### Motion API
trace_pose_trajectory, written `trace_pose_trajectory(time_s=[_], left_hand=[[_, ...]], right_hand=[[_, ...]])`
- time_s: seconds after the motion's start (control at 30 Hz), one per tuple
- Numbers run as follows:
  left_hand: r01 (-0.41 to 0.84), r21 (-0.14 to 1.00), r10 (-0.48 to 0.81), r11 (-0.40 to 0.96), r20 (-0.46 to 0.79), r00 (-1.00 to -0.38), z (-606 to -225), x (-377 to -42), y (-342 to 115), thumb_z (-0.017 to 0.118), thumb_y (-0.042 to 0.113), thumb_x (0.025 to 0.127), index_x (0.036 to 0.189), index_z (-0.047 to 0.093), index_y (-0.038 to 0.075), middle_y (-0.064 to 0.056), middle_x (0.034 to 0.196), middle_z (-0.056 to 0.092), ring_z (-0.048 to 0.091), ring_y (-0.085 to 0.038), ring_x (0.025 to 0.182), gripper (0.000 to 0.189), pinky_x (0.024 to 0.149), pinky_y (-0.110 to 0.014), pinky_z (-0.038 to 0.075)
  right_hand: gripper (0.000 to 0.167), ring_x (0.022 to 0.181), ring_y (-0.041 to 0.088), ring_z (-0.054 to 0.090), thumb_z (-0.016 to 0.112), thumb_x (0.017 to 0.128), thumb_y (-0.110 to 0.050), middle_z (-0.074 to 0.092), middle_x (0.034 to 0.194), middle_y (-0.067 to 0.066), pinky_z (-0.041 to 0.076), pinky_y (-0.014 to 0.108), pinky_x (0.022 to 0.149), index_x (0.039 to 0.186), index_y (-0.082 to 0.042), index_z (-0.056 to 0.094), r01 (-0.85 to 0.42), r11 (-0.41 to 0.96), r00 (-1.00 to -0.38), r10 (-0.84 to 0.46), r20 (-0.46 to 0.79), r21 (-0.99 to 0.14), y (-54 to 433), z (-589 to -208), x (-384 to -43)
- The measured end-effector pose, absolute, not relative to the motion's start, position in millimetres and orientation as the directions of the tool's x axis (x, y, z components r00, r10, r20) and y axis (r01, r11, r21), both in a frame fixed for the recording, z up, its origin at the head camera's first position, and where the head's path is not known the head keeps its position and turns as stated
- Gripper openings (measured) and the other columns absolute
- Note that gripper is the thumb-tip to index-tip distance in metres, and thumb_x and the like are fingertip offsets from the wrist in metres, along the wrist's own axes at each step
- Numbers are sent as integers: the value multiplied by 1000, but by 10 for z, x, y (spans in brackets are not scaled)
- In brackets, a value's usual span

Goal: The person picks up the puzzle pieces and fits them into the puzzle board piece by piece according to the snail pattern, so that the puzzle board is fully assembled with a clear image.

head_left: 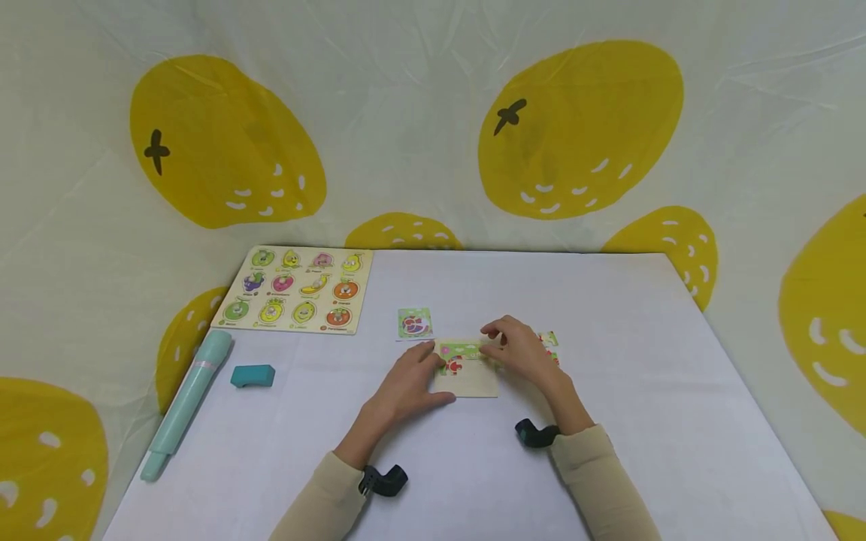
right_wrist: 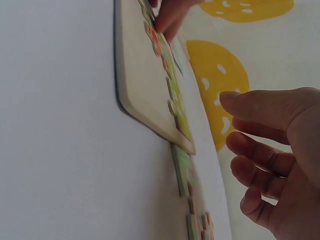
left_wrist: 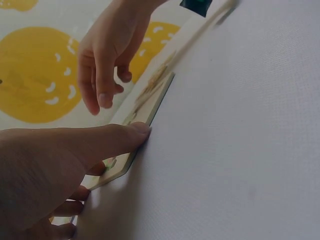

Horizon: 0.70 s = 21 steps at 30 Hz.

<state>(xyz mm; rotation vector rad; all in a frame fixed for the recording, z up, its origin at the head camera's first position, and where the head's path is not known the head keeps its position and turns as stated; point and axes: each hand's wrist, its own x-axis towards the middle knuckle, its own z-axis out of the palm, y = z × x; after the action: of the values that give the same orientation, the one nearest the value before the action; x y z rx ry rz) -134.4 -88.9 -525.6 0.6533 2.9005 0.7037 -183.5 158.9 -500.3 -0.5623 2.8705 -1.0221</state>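
A small pale wooden puzzle board (head_left: pixel 476 385) lies flat on the table, its lower part bare. Fitted along its far side is a strip of green puzzle pieces (head_left: pixel 465 350), with a red-patterned piece (head_left: pixel 454 366) below them at the left. My left hand (head_left: pixel 406 379) holds the board at its left side, the thumb (left_wrist: pixel 135 129) on the near edge and a fingertip on top. Over the board's right end hovers my right hand (head_left: pixel 521 349), fingers loosely bent, with nothing between thumb and fingers in the right wrist view. Several loose puzzle pieces (head_left: pixel 549 340) lie just right of the board, partly hidden by that hand.
A picture card (head_left: pixel 415 323) with purple fruit lies behind the board. At the back left is a large fruit puzzle board (head_left: pixel 314 304). A teal block (head_left: pixel 252 376) and a long teal tube-shaped thing (head_left: pixel 189 402) lie at the left. A fruit-patterned curtain (head_left: pixel 406 113) hangs behind the table.
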Motion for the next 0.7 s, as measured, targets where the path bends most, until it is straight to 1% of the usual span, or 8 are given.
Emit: trace_pose_trajectory(time_s=[0.17,0.4,0.7], left_hand=[[378,461,421,803,12,-907,-5257,-1344,-883,82,48,79,122,65,14,-13,152,47,42,-32,144,58,120,-46,35],[373,464,415,803,14,-910,-5245,-1339,-873,83,46,78,121,66,13,-13,152,48,42,-32,144,57,120,-45,35],[374,461,414,805,15,-910,-5253,-1341,-870,83,47,78,120,66,13,-13,152,48,42,-31,144,57,119,-45,36]], right_hand=[[35,87,22,58,75,89,-21,67,107,12,47,30,71,118,-3,70,-282,728,-948,-309,68,-625,1727,-4965,-1880],[37,91,24,60,75,88,-22,67,111,13,49,34,77,120,-3,68,-250,740,-962,-265,70,-625,1899,-4989,-1937],[41,94,27,57,75,89,-23,64,116,15,46,31,73,124,-4,66,-164,759,-978,-209,3,-630,2081,-5064,-2000]])
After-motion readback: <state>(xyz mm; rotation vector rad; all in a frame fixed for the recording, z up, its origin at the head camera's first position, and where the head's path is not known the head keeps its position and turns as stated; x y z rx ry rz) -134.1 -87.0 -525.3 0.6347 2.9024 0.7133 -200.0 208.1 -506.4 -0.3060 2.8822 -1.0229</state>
